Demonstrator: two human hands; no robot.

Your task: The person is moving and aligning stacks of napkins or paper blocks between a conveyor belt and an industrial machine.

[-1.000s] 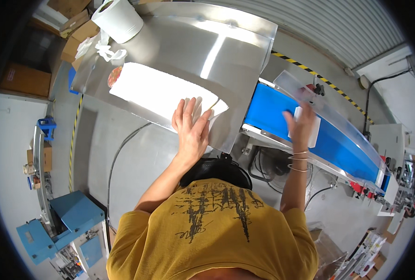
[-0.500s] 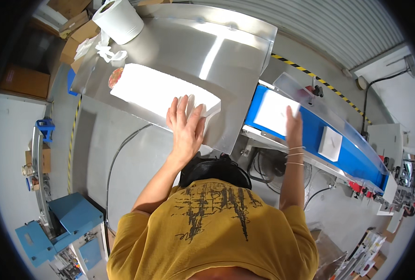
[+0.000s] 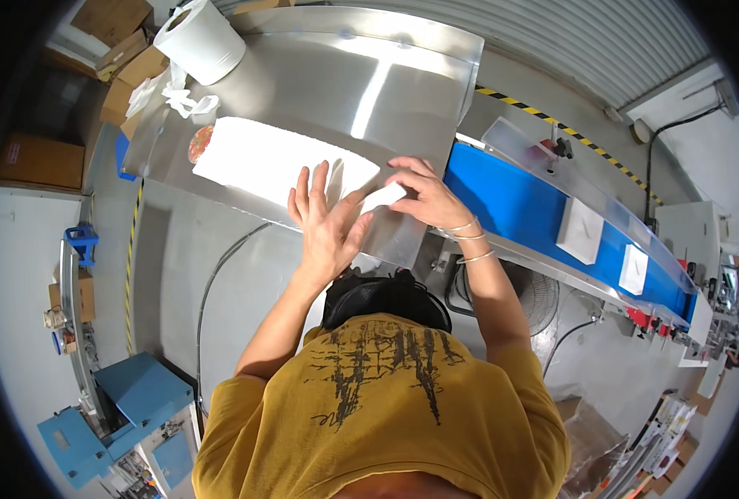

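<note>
A long row of thin white flat pieces [image 3: 261, 160], packed tightly together, lies on the metal table; I cannot tell whether they are cards or flat packets. My left hand [image 3: 323, 229] rests at the row's near right end with its fingers spread. Beside it, my right hand [image 3: 429, 196] grips a white flat piece [image 3: 384, 199] between thumb and fingers, close to the end of the row. Two more pieces lie apart on the blue conveyor belt [image 3: 502, 187]: a larger-looking white square [image 3: 580, 231] and a white square farther along [image 3: 633, 269].
The metal table [image 3: 303, 75] has a raised far edge. A white paper roll [image 3: 207, 46] stands at its far left, near a round red patterned thing [image 3: 200, 144]. A clear guard [image 3: 511, 145] runs along the belt's far side. Below the belt is a fan [image 3: 536, 299].
My right hand has left the belt and come over to the row's end, where it now grips a piece. The pieces on the belt have moved right. My left hand stays at the row.
</note>
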